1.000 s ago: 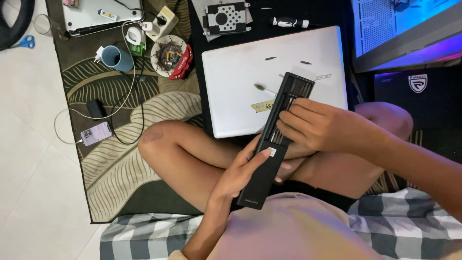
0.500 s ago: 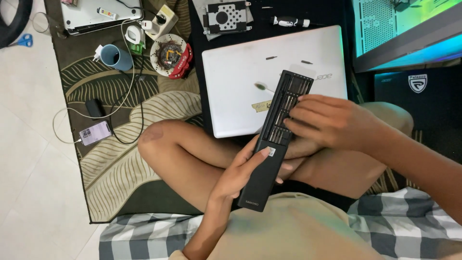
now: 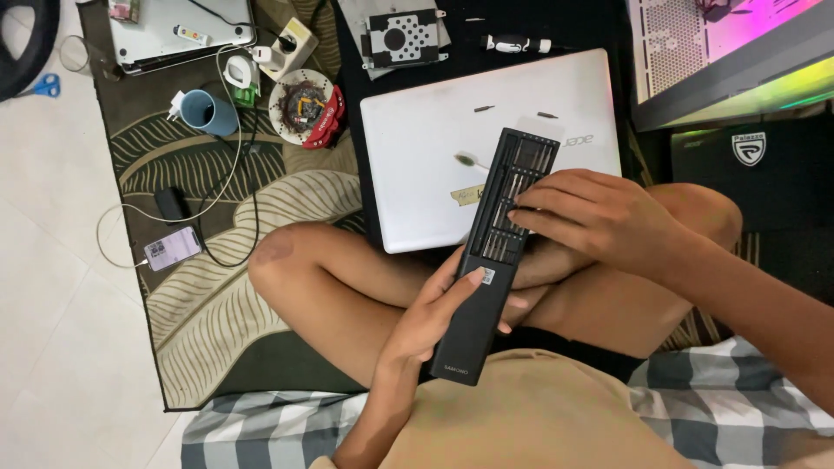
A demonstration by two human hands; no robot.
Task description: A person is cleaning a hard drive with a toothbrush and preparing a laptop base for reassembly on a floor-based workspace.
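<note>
two hands are on one long black bit case (image 3: pixel 486 287) in the middle of the frame, above my crossed legs. my left hand (image 3: pixel 434 317) is wrapped around the case's lower half, thumb on its top face, fingers curled under its right edge. my right hand (image 3: pixel 599 217) comes in from the right, its fingertips (image 3: pixel 521 213) resting on the rows of bits in the case's open upper half; the hand is loosely curled, and i cannot tell whether it pinches a bit. the case lies tilted, its upper end over a white laptop (image 3: pixel 434 148) that sits closed on the mat just beyond my knees. two small screws (image 3: pixel 483 108) lie on the laptop lid near its top edge. at upper left, on the leaf-patterned rug (image 3: pixel 217 304), i see a blue mug (image 3: pixel 211 113), a round dish (image 3: pixel 304 108) of small parts, and a phone (image 3: pixel 172 248) on a white cable. a lit computer case (image 3: pixel 721 52) fills the upper right corner.
</note>
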